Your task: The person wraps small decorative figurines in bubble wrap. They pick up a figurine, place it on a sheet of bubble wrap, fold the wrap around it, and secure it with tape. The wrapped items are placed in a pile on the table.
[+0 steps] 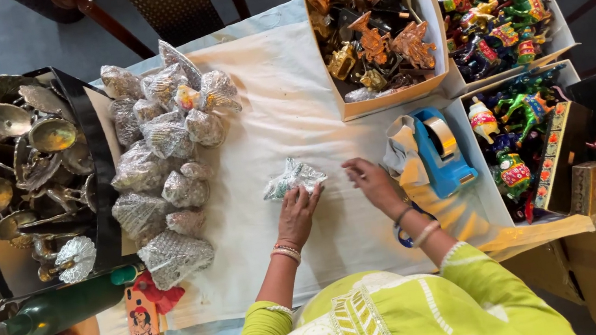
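A small item wrapped in clear plastic [293, 177] lies on the white cloth [287, 97] in front of me. My left hand [296, 215] rests flat on the cloth with its fingertips touching the wrapped item's near edge. My right hand [374, 183] hovers to the right of it, fingers loosely curled with nothing in them, close to a blue tape dispenser [439, 149]. Both wrists wear bangles.
A pile of several plastic-wrapped items [165, 157] lies to the left. A black box of metal figures [27, 170] stands at far left. Cardboard boxes hold bronze figurines [372, 28] and painted animal figures [500, 8] at the back right. A green bottle [57, 309] lies near left.
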